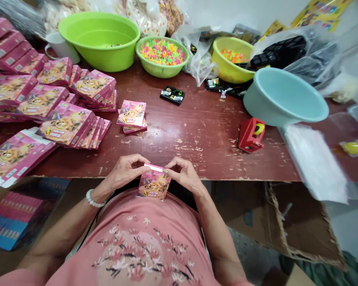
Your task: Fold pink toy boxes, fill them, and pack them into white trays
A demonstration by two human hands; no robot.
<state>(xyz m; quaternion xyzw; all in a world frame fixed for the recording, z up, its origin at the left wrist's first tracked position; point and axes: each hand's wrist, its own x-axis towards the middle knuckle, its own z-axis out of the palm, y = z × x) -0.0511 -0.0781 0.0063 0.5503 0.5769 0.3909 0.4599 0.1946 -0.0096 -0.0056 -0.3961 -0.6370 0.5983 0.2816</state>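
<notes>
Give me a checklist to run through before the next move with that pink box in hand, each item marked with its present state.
1. Both hands on the small pink box: ok; left hand and right hand pinch its top corners.
2. Top flap closed: cannot tell.
3. Box contents: cannot tell.
4. Red tape dispenser nearby: ok, on the table.
5. Bare table in front: ok.
6. Finished stack tidy: ok.

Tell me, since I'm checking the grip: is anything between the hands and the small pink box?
Nothing visible. The left hand and right hand both pinch the small pink box directly at its top edge, near the table edge.
</notes>
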